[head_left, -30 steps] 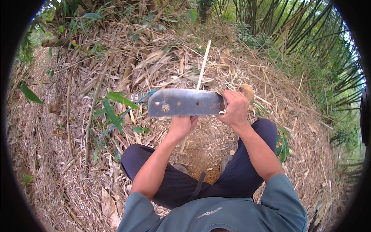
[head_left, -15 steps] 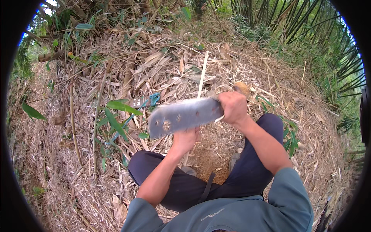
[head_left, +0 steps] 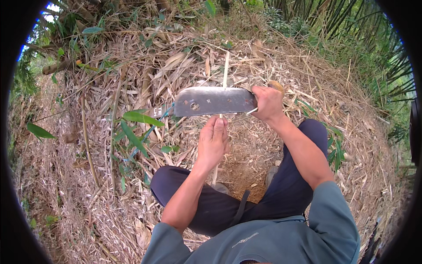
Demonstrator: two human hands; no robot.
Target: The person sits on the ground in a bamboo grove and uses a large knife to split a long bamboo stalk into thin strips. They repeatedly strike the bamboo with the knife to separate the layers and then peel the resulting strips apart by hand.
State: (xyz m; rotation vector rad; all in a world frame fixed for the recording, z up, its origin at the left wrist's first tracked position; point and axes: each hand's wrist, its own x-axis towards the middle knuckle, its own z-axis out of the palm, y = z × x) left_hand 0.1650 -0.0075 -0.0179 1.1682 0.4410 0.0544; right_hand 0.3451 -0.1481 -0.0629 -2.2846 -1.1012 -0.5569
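My right hand (head_left: 267,105) is closed around the wooden handle of a machete with a broad, dark grey blade (head_left: 220,102). The blade points left, lying nearly level across a thin pale strip (head_left: 226,69), which looks like split bamboo. Part of the strip is hidden behind the blade; whether the edge touches it I cannot tell. Just on the near side of the blade, my left hand (head_left: 212,140) pinches the strip, thumb on top. The strip's near end comes out below that hand, beside my leg.
Dry leaves and straw cover the sloping ground (head_left: 145,88). Green leaves (head_left: 143,117) and a blue cord (head_left: 166,112) lie left of the blade. My bent legs (head_left: 292,149) frame a patch of brown shavings (head_left: 241,171). Bamboo stems (head_left: 334,22) stand at the far right.
The machete has moved away from me, from above my left hand to beyond it, and its blade is now level and less blurred. My left hand has shifted slightly forward.
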